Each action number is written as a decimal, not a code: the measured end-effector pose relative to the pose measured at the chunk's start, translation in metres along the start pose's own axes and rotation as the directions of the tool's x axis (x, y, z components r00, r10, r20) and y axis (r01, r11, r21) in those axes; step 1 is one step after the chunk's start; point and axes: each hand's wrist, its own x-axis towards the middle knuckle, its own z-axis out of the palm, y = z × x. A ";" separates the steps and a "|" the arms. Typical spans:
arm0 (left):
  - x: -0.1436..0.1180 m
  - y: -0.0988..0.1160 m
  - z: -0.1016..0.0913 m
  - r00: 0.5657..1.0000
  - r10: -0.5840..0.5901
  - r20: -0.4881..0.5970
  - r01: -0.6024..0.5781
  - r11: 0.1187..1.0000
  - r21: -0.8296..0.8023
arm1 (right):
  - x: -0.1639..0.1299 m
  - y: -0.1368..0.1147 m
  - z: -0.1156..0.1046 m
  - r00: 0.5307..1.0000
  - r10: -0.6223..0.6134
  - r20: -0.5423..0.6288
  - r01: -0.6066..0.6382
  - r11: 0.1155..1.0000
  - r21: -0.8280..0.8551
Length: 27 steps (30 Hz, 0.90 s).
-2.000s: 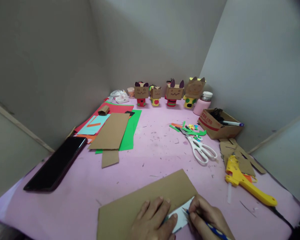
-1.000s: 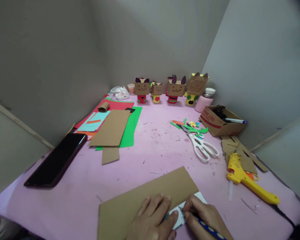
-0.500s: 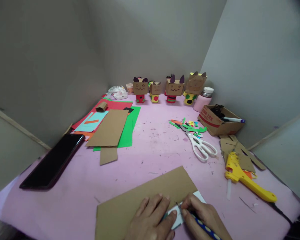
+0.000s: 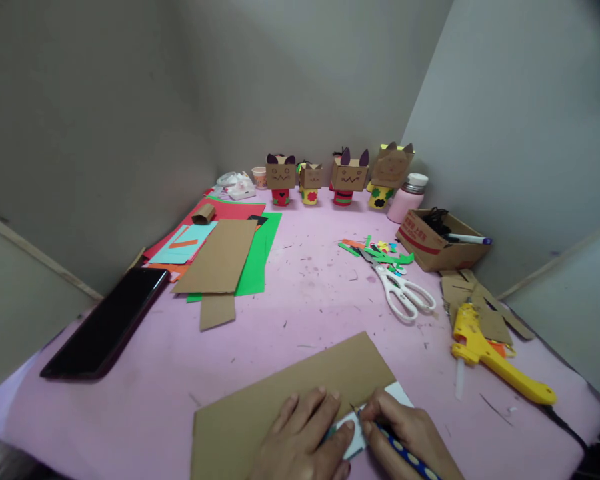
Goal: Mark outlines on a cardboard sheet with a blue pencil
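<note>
A brown cardboard sheet [image 4: 240, 420] lies at the near edge of the table. On it my left hand [image 4: 305, 433] rests with fingers spread, its thumb pressing down a white piece [image 4: 353, 437] that looks like card or paper. My right hand [image 4: 405, 433] grips a blue pencil with pale dots [image 4: 405, 453]. The pencil's tip touches down beside the white piece's edge, close to my left thumb. Part of the white piece is covered by both hands.
White-handled scissors [image 4: 403, 293] lie by colourful paper scraps [image 4: 380, 253]. A yellow glue gun [image 4: 495, 360], a cardboard box [image 4: 443, 243] and a pink bottle [image 4: 406, 200] stand right. At left are a black phone [image 4: 107, 323] and cardboard [image 4: 220, 257]. Several cardboard figures [image 4: 350, 175] line the back.
Both hands and the cardboard sheet stay almost in place. The pencil's back end has shifted very slightly in my right hand.
</note>
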 end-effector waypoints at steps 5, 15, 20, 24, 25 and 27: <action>-0.001 0.000 -0.001 1.000 0.002 0.004 -0.002 1.000 -0.001 | 0.000 0.001 0.000 1.000 -0.005 0.005 0.005 1.000 0.016; 0.001 -0.001 -0.002 1.000 -0.006 -0.013 0.006 1.000 -0.006 | -0.002 0.000 -0.002 1.000 -0.024 0.008 0.024 1.000 -0.016; 0.001 0.000 -0.003 1.000 -0.001 0.007 0.001 1.000 0.000 | -0.002 0.000 -0.002 1.000 -0.025 0.014 0.025 0.999 -0.031; 0.001 -0.001 -0.003 1.000 0.000 -0.006 0.000 1.000 0.005 | -0.002 0.001 -0.002 0.998 -0.057 0.003 0.057 0.997 -0.048; 0.001 -0.001 -0.003 1.000 0.000 -0.004 0.000 1.000 -0.001 | -0.002 0.002 -0.002 0.998 -0.066 0.000 0.065 0.996 -0.054; 0.001 0.000 -0.003 1.000 -0.007 -0.012 0.006 1.000 -0.011 | -0.002 0.002 -0.001 0.997 -0.075 0.000 0.075 0.995 -0.063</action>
